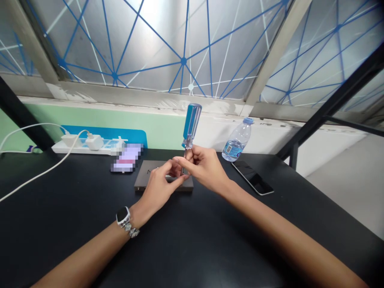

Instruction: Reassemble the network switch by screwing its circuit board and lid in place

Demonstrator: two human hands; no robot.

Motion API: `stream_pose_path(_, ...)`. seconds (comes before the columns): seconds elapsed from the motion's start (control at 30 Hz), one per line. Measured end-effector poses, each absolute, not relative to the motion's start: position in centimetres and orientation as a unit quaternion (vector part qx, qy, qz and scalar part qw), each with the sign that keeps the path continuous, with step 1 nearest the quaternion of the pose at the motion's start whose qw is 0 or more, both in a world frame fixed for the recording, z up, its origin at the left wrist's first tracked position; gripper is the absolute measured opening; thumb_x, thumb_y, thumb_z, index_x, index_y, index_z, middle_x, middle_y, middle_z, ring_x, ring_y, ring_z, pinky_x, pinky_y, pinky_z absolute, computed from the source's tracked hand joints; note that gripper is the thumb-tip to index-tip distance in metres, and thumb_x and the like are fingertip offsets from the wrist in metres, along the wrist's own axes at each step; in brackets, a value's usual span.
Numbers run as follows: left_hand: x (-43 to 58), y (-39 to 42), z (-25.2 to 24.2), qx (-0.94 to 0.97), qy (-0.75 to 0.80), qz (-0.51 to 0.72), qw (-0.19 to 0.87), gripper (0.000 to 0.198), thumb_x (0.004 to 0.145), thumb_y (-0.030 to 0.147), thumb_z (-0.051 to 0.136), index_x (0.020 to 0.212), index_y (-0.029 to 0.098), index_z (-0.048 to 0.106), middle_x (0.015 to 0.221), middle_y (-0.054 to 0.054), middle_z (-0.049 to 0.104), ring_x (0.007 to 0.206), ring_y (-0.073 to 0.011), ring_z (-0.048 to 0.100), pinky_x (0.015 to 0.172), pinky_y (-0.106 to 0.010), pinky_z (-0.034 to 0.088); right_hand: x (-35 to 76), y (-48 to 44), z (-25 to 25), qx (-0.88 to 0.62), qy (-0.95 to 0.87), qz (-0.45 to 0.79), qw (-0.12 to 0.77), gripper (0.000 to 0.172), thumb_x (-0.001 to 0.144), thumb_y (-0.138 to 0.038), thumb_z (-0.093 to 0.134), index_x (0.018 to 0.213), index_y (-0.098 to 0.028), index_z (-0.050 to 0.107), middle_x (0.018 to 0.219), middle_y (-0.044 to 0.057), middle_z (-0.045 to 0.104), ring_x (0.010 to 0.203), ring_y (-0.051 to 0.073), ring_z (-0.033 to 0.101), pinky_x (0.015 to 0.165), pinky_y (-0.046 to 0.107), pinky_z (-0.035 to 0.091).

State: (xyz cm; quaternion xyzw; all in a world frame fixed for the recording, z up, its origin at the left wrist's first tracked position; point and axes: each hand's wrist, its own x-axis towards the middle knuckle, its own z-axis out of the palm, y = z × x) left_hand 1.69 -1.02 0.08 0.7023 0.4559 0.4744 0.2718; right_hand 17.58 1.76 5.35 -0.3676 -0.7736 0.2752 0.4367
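A screwdriver point(192, 122) with a clear and blue handle stands nearly upright, its handle on top and its metal shaft running down between my hands. My right hand point(207, 166) is closed, thumb and fingers pinching the shaft below the handle. At the lower end of the shaft, the thumb and fingers of my left hand point(160, 182) curl together; whatever they grip is too small to make out. Both hands are over a flat grey-brown box point(144, 185) on the table, covering much of its top. The screwdriver's tip is partly hidden by my fingers.
On the black table point(192, 240), a phone with a lit, blurred screen point(127, 158) lies left of the box. A dark phone point(253, 178) and a water bottle point(238, 140) are at right. A white power strip point(84, 149) with plugs and cables point(45, 170) sits back left.
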Motion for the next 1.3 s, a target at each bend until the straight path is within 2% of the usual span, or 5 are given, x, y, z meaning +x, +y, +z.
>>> stream_pose_path(0.2, 1.3, -0.9, -0.2, 0.695, 0.414, 0.462, 0.364, 0.017, 0.091, 0.032, 0.064, 0.089, 0.017, 0.072, 0.089, -0.006, 0.076, 0.089, -0.0237, 0.071, 0.084, -0.034, 0.053, 18.0, 1.8, 5.9, -0.365, -0.777, 0.323, 0.399, 0.033, 0.082, -0.045, 0.073, 0.075, -0.017, 0.058, 0.058, -0.004, 0.054, 0.052, 0.009, 0.051, 0.05, 0.023, 0.04)
stream_pose_path(0.37, 0.9, -0.6, -0.1, 0.713, 0.356, 0.43, 0.424, 0.026, 0.098, 0.029, 0.052, 0.108, 0.018, 0.073, 0.108, -0.008, 0.076, 0.104, -0.0238, 0.07, 0.095, -0.036, 0.053, 19.4, 2.0, 7.6, -0.319, -0.819, 0.364, 0.309, 0.026, 0.091, -0.033, 0.062, 0.11, -0.016, 0.066, 0.091, 0.005, 0.062, 0.068, 0.012, 0.062, 0.06, 0.025, 0.051)
stream_pose_path(0.47, 0.9, -0.7, -0.1, 0.722, 0.336, 0.42, 0.436, 0.028, 0.099, 0.028, 0.049, 0.117, 0.019, 0.069, 0.116, -0.007, 0.073, 0.107, -0.0223, 0.069, 0.101, -0.038, 0.051, 19.9, 2.1, 8.2, -0.304, -0.817, 0.391, 0.294, 0.019, 0.093, -0.028, 0.058, 0.103, -0.015, 0.068, 0.105, 0.008, 0.062, 0.077, 0.013, 0.065, 0.062, 0.025, 0.053)
stream_pose_path(0.77, 1.8, -1.3, 0.1, 0.683, 0.46, 0.514, 0.239, 0.021, 0.08, 0.032, 0.077, 0.082, 0.019, 0.061, 0.081, 0.0, 0.068, 0.078, -0.0172, 0.068, 0.078, -0.03, 0.053, 18.9, 2.7, 6.3, -0.351, -0.782, 0.346, 0.382, 0.026, 0.084, -0.038, 0.069, 0.076, -0.017, 0.058, 0.065, -0.003, 0.052, 0.059, 0.01, 0.046, 0.054, 0.023, 0.039)
stream_pose_path(1.3, 0.2, -0.9, 0.3, 0.738, 0.361, 0.416, 0.391, 0.021, 0.099, 0.025, 0.047, 0.1, 0.018, 0.067, 0.103, -0.006, 0.071, 0.1, -0.0206, 0.067, 0.094, -0.035, 0.05, 19.2, 1.9, 7.6, -0.287, -0.764, 0.492, 0.302, 0.018, 0.092, -0.025, 0.059, 0.103, -0.011, 0.065, 0.072, 0.003, 0.068, 0.064, 0.014, 0.067, 0.071, 0.032, 0.057)
